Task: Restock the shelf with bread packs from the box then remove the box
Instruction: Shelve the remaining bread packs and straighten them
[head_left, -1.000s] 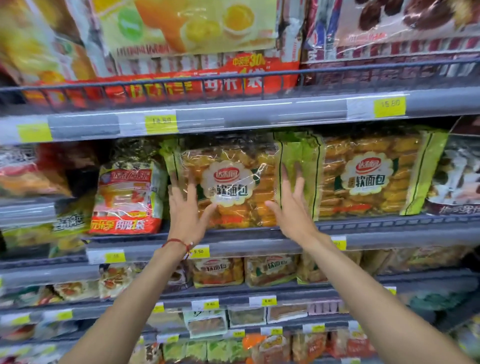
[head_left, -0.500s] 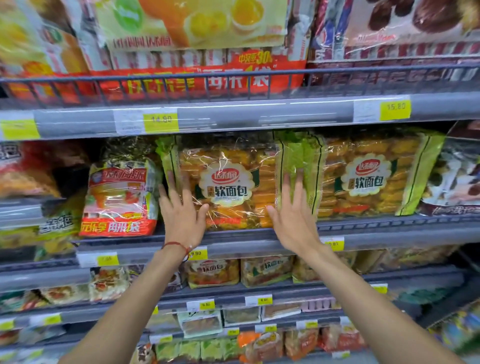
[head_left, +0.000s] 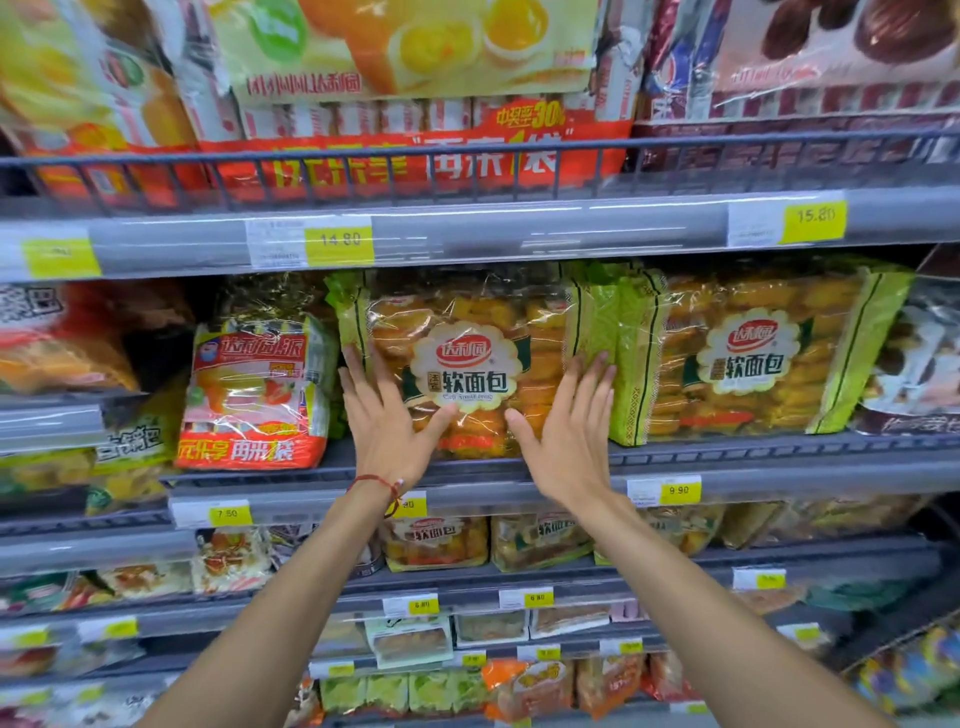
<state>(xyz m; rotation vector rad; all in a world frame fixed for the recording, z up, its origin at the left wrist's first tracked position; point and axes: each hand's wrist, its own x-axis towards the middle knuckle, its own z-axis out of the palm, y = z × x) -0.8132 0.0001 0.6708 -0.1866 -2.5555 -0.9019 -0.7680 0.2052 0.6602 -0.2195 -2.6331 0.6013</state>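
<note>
A large green-edged bread pack (head_left: 467, 338) with golden rolls stands upright on the middle shelf (head_left: 779, 457). My left hand (head_left: 387, 421) lies flat against its lower left front, fingers straight and spread. My right hand (head_left: 569, 426) presses flat on its lower right front, fingers pointing up. A second identical bread pack (head_left: 748, 353) stands right beside it, touching its right edge. The box is not in view.
A red and white snack pack (head_left: 254, 395) stands left of the bread pack. The upper shelf (head_left: 467, 234) with its wire rail holds big bags overhead. Lower shelves carry smaller bread packs (head_left: 436, 540) and yellow price tags (head_left: 678, 489).
Both hands stay flat on the pack and have drawn slightly closer together, the right sliding left on its front. The pack sits a little further back and straighter.
</note>
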